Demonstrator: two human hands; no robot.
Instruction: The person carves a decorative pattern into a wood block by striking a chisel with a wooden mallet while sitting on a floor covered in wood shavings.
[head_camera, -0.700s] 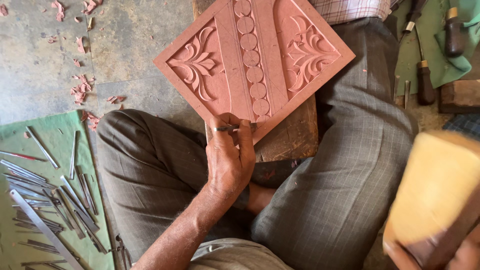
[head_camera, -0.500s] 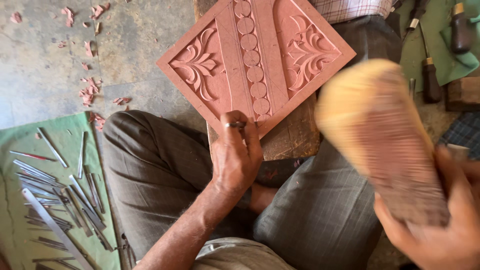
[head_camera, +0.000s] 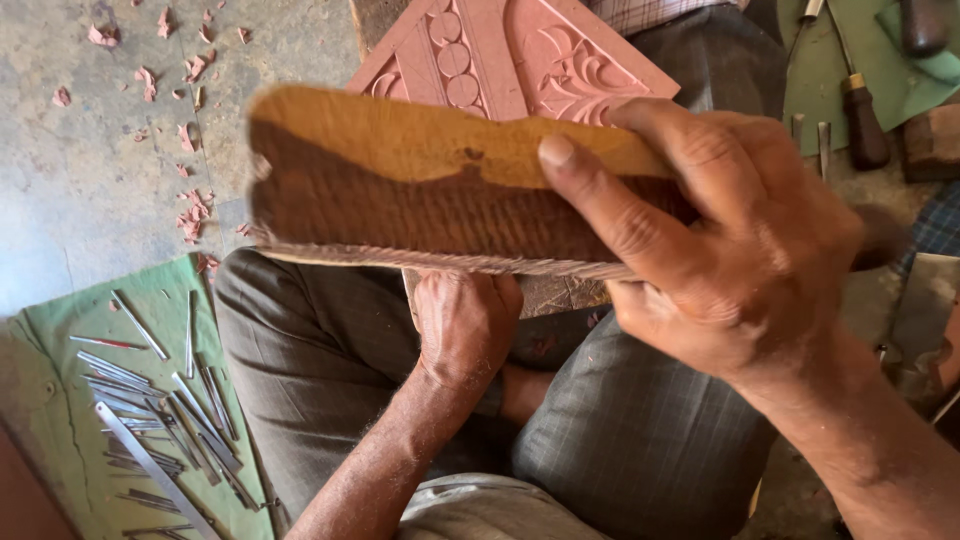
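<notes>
Grey concrete floor (head_camera: 90, 200) carries a green cloth (head_camera: 70, 420); pink stone chips (head_camera: 190, 215) lie scattered just beyond the cloth, and thin metal chisels (head_camera: 170, 410) lie on it

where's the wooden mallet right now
In the head view the wooden mallet is gripped in the right hand, held across the middle of the frame above the left hand and in front of the carved pink panel.
</notes>
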